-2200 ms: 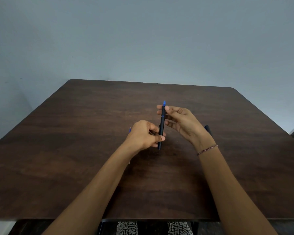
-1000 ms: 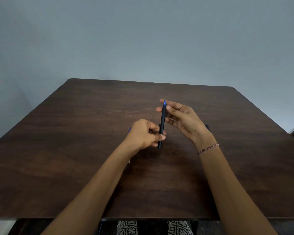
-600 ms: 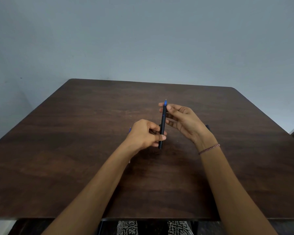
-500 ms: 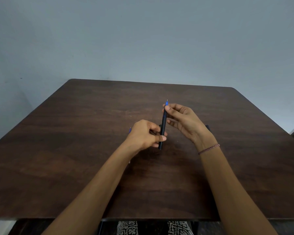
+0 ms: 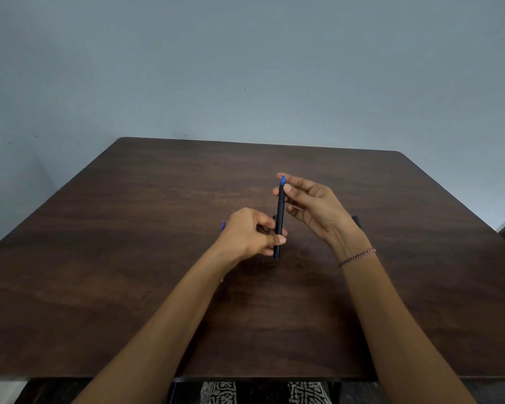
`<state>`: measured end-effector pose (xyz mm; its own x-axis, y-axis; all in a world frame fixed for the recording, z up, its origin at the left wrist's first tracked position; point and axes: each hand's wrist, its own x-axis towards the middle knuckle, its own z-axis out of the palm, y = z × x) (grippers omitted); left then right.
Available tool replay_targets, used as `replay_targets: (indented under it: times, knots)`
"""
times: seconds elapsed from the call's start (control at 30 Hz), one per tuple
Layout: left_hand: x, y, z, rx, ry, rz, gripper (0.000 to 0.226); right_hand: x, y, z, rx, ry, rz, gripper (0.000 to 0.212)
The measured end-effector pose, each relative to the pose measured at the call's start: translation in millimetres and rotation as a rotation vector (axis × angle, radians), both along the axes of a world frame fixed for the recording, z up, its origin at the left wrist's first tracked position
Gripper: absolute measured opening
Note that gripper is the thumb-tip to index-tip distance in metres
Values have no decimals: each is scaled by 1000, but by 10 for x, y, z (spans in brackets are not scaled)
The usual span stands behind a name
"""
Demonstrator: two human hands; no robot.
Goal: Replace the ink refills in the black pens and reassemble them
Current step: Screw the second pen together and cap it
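Observation:
A slim black pen point(image 5: 280, 217) with a blue tip stands almost upright above the middle of the dark wooden table point(image 5: 129, 258). My left hand point(image 5: 250, 233) pinches its lower part between thumb and fingers. My right hand point(image 5: 315, 207) holds the upper end, thumb and fingertips on the section just below the blue tip. A blue refill tip point(image 5: 223, 225) pokes out on the table behind my left hand, mostly hidden. A black pen part point(image 5: 356, 221) lies on the table behind my right wrist, largely covered.
The table's far edge meets a plain grey wall. The near edge runs just above my lap, where patterned fabric point(image 5: 263, 393) shows. A bracelet point(image 5: 357, 256) circles my right wrist.
The pen has stayed almost in place. My right fingers have shifted around its upper end, turning on the tip section, while my left hand has kept its grip low on the barrel.

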<state>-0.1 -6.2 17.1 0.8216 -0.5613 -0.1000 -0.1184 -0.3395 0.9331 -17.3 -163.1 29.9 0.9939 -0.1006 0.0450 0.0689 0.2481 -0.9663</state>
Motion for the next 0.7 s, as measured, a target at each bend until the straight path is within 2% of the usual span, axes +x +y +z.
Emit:
replay_targets:
  times: [0.13, 0.27, 0.33, 0.43, 0.53, 0.7]
  knots:
    - [-5, -11, 3, -1, 9, -5, 28, 15, 0, -7, 18, 9, -20, 19]
    - [-10, -19, 12, -12, 48, -23, 53, 4, -14, 6, 19, -2, -28, 17]
    - [-15, -24, 18, -67, 75, -9, 59, -3, -11, 12, 21, -6, -28, 17]
    - [-17, -2, 39, -191, 115, 19, 44, -11, -1, 12, 23, -8, -24, 17]
    - [-9, 31, 34, -217, 102, 16, 25, -15, 14, 16, 28, -1, -17, 18]
    - [-4, 22, 26, -194, 81, 61, 25, -13, 24, 14, 27, 9, -27, 16]
